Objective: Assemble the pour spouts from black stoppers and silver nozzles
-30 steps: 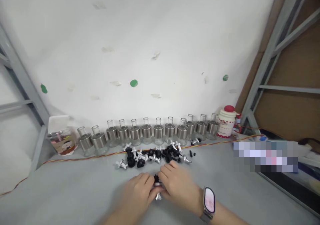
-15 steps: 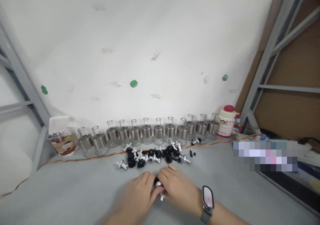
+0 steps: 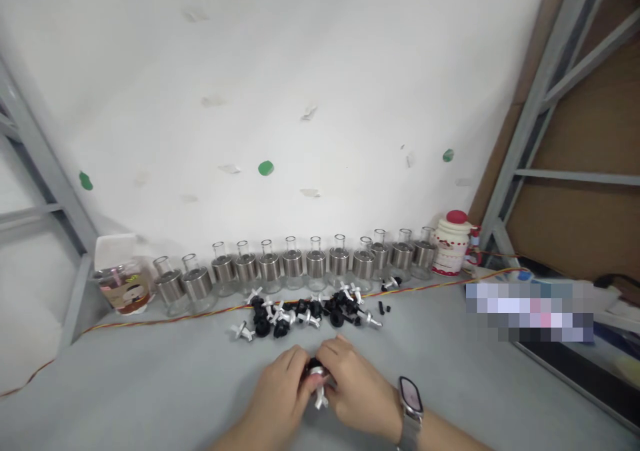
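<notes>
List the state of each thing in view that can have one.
Small black-and-silver fitting: held between the left hand and right hand, partly hidden
Clear glass bottles with steel bands: upright, mouths open
Loose black and silver parts: heaped on the grey table
Cream jar with red lid: upright, closed
Twisted red-and-yellow wire: stretched across the table
Silver-banded watch: strapped on the right wrist

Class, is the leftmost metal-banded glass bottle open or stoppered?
Open: the leftmost bottle shows a bare rim, with nothing plugging its mouth.

Bottles [image 3: 316, 264], far: clear glass, satin-metal sleeves [image 3: 293, 264]. Fitting [image 3: 317, 371], near: metallic sheen, plastic-look top. Table [image 3: 165, 377]: smooth, matt.
</notes>
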Demonstrator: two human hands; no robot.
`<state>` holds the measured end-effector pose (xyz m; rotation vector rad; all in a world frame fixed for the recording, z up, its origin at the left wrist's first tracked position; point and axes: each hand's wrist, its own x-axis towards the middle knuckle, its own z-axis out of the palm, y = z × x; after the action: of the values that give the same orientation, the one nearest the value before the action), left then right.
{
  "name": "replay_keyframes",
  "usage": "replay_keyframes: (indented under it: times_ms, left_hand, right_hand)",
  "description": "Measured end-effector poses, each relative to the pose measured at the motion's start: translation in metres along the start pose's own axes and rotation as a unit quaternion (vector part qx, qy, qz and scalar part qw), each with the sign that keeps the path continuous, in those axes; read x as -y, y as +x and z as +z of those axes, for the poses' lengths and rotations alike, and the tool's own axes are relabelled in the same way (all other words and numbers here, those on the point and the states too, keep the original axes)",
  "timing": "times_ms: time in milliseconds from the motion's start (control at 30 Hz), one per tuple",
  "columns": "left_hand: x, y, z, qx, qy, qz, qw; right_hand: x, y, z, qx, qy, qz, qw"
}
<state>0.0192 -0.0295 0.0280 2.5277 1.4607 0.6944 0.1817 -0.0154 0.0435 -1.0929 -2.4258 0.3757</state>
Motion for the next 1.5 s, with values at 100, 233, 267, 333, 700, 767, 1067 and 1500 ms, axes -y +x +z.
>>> replay_keyframes:
  times_ms: [100, 233, 267, 333, 700, 767, 1067, 1500]
  left_hand:
    - [-0.001, 0.000, -0.002, 0.002, 0.002, -0.001, 1.000]
    - [-0.003, 0.002, -0.004, 0.009, 0.012, 0.003, 1.000]
    - [-0.003, 0.002, -0.004, 0.011, 0.014, 0.000, 1.000]
    - [-0.002, 0.004, -0.005, 0.010, 0.012, -0.004, 1.000]
    - [0.004, 0.000, -0.013, -0.172, 0.040, 0.078, 0.981]
    - [0.003, -0.003, -0.014, -0.208, 0.069, 0.108, 0.970]
    - [-0.002, -0.002, -0.021, -0.256, 0.144, 0.199, 0.935]
    - [-0.012, -0.001, -0.020, -0.228, 0.083, 0.222, 0.944]
  right_hand:
    - [0.002, -0.001, 0.002, 0.003, -0.022, 0.007, 1.000]
    - [0.002, -0.002, 0.006, 0.012, -0.064, 0.008, 0.998]
    - [0.001, -0.002, 0.008, 0.012, -0.072, 0.006, 0.997]
    - [-0.002, -0.001, 0.012, 0.003, -0.080, 0.000, 0.997]
    - [-0.006, 0.004, 0.002, -0.169, -0.062, -0.093, 0.979]
    - [-0.004, 0.004, -0.002, -0.180, -0.070, -0.119, 0.974]
    - [-0.003, 0.003, -0.011, -0.234, -0.132, -0.203, 0.941]
    - [0.000, 0.000, -0.010, -0.190, -0.055, -0.224, 0.954]
